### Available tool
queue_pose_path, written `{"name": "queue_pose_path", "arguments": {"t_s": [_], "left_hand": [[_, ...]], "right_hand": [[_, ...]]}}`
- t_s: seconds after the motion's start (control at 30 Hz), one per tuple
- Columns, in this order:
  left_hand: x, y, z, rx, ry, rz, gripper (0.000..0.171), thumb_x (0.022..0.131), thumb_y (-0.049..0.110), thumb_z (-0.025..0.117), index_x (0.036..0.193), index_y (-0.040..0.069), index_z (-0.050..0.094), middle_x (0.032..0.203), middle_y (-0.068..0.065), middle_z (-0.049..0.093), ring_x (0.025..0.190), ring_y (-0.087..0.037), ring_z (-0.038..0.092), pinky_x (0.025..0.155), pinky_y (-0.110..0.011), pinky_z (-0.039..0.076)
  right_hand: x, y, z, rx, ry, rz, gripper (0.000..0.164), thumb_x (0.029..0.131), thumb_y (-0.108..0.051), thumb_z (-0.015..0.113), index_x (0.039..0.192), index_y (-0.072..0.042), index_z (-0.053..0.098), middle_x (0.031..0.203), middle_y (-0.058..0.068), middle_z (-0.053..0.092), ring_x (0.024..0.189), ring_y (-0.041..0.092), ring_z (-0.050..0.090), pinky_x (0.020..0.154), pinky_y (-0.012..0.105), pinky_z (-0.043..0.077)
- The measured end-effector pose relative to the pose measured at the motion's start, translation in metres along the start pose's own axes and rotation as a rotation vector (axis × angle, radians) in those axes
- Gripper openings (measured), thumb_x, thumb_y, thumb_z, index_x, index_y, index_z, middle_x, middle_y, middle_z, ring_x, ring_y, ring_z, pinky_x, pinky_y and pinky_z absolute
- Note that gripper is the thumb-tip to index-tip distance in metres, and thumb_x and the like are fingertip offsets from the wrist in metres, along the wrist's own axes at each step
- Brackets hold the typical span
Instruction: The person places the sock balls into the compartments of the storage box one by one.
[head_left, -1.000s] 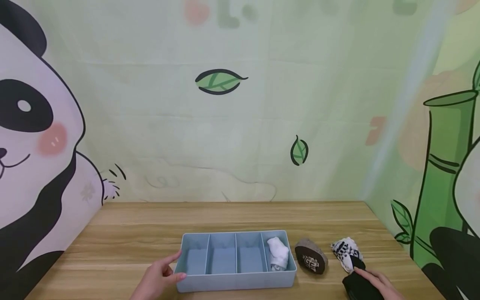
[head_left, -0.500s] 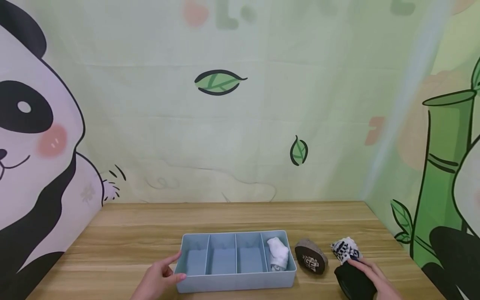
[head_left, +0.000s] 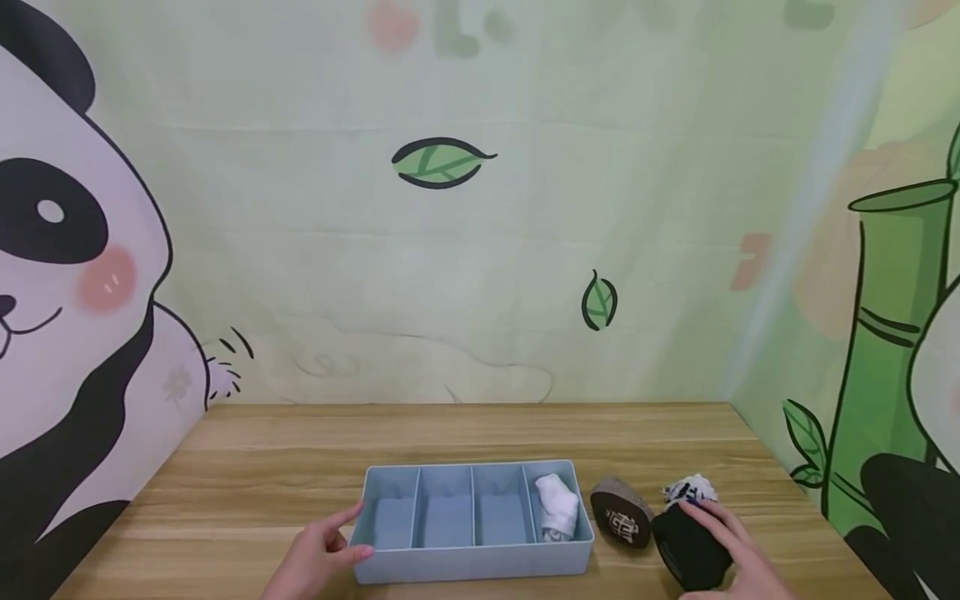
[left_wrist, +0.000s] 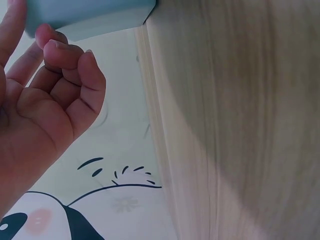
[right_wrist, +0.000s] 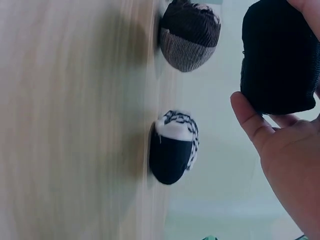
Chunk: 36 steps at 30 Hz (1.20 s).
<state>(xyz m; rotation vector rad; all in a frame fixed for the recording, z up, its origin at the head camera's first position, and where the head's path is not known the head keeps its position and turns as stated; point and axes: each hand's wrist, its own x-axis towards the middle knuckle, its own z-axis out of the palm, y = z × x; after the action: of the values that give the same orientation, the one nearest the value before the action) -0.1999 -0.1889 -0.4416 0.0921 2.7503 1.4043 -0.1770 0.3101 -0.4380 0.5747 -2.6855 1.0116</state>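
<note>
We are holding the black sock [head_left: 690, 550], a rolled bundle, clamped between the thumb and fingers of the right hand [head_left: 742, 554], and it is looking lifted off the table [head_left: 247, 508] in the right wrist view. We are likely doing this best by pressing on opposite sides just firmly enough to stop it slipping, without squeezing so hard that the roll is loosening. The sock is sitting to the left of that palm, with the fingers reaching over its far edge and the thumb bracing the near side. We are wisely leaving room around it, since the patterned sock [head_left: 692, 490] is resting just behind and the brown sock [head_left: 621, 512] is lying near its left, with a gap showing from the wrist. Farther left, the white sock [head_left: 557, 504] is filling the rightmost compartment of the blue box [head_left: 468, 567]. We are resting the left hand [head_left: 318, 554] at the box's left end, forefinger and thumb spread apart, and light contact there is probably steadying it enough.
</note>
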Motion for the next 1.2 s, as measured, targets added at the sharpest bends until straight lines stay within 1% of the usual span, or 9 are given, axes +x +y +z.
{"name": "queue_pose_path", "arguments": {"t_s": [0.13,0.2,0.23,0.3,0.5,0.6,0.73,1.0,1.2], "left_hand": [[0.0,0.001,0.0,0.0,-0.002,-0.004,0.066,0.073,0.022,0.073,0.127,-0.003,0.045,0.06,-0.003,0.042,0.055,-0.016,0.038,0.048,-0.024,0.032],[0.0,0.002,0.0,0.004,-0.003,-0.013,0.066,0.073,0.022,0.073,0.128,-0.003,0.045,0.061,-0.003,0.043,0.056,-0.016,0.039,0.049,-0.024,0.032],[0.0,0.002,0.0,0.007,-0.002,-0.018,0.066,0.073,0.022,0.073,0.128,-0.002,0.045,0.061,-0.003,0.043,0.056,-0.016,0.039,0.049,-0.025,0.032],[0.0,0.003,-0.001,0.011,0.0,-0.026,0.066,0.073,0.022,0.073,0.128,-0.002,0.045,0.061,-0.003,0.043,0.056,-0.016,0.039,0.049,-0.025,0.032],[0.0,0.004,-0.001,0.012,-0.002,-0.039,0.065,0.073,0.02,0.073,0.127,-0.002,0.045,0.061,-0.003,0.043,0.056,-0.016,0.039,0.049,-0.025,0.032],[0.0,0.004,-0.001,0.002,-0.007,-0.042,0.065,0.073,0.021,0.073,0.128,-0.002,0.045,0.061,-0.003,0.044,0.056,-0.016,0.039,0.049,-0.025,0.032],[0.0,0.002,-0.002,-0.02,-0.019,-0.033,0.066,0.074,0.022,0.072,0.128,-0.003,0.044,0.061,-0.003,0.043,0.057,-0.016,0.039,0.049,-0.024,0.032],[0.0,-0.001,-0.002,-0.043,-0.03,0.006,0.066,0.074,0.022,0.072,0.128,-0.004,0.043,0.061,-0.002,0.042,0.056,-0.016,0.039,0.049,-0.024,0.032],[0.0,0.0,-0.002,-0.051,-0.028,0.015,0.067,0.074,0.022,0.072,0.128,-0.005,0.043,0.061,-0.002,0.042,0.056,-0.016,0.038,0.048,-0.023,0.031]], "right_hand": [[0.004,-0.002,0.007,-0.008,0.061,-0.068,0.086,0.059,-0.022,0.084,0.133,-0.011,0.041,0.125,0.009,0.034,0.111,0.011,0.031,0.072,0.058,0.037],[0.006,-0.002,0.009,-0.001,0.067,-0.072,0.086,0.059,-0.021,0.083,0.134,-0.013,0.041,0.124,0.004,0.033,0.107,0.001,0.028,0.072,0.056,0.037],[0.007,-0.003,0.01,0.004,0.065,-0.069,0.086,0.06,-0.021,0.083,0.134,-0.013,0.041,0.124,0.003,0.033,0.107,-0.001,0.028,0.071,0.055,0.038],[0.009,-0.005,0.012,0.01,0.068,-0.063,0.085,0.06,-0.021,0.083,0.134,-0.015,0.041,0.125,0.003,0.032,0.107,0.002,0.029,0.072,0.054,0.038],[0.016,-0.017,0.016,0.028,0.084,-0.052,0.086,0.059,-0.023,0.084,0.133,-0.016,0.042,0.126,0.009,0.032,0.108,0.027,0.032,0.072,0.054,0.037],[0.019,-0.024,0.018,0.049,0.078,-0.029,0.085,0.06,-0.024,0.083,0.133,-0.017,0.041,0.126,0.01,0.032,0.108,0.033,0.033,0.072,0.055,0.037],[0.021,-0.029,0.022,0.063,0.067,-0.013,0.085,0.06,-0.026,0.083,0.134,-0.018,0.04,0.126,0.01,0.032,0.109,0.034,0.034,0.073,0.057,0.036],[0.029,-0.032,0.033,0.071,0.07,-0.038,0.086,0.059,-0.03,0.083,0.133,-0.017,0.041,0.128,0.009,0.032,0.111,0.034,0.034,0.074,0.059,0.036],[0.034,-0.033,0.04,0.115,0.07,-0.083,0.086,0.06,-0.025,0.083,0.134,-0.014,0.041,0.13,0.01,0.032,0.111,0.036,0.035,0.075,0.057,0.036]]}}
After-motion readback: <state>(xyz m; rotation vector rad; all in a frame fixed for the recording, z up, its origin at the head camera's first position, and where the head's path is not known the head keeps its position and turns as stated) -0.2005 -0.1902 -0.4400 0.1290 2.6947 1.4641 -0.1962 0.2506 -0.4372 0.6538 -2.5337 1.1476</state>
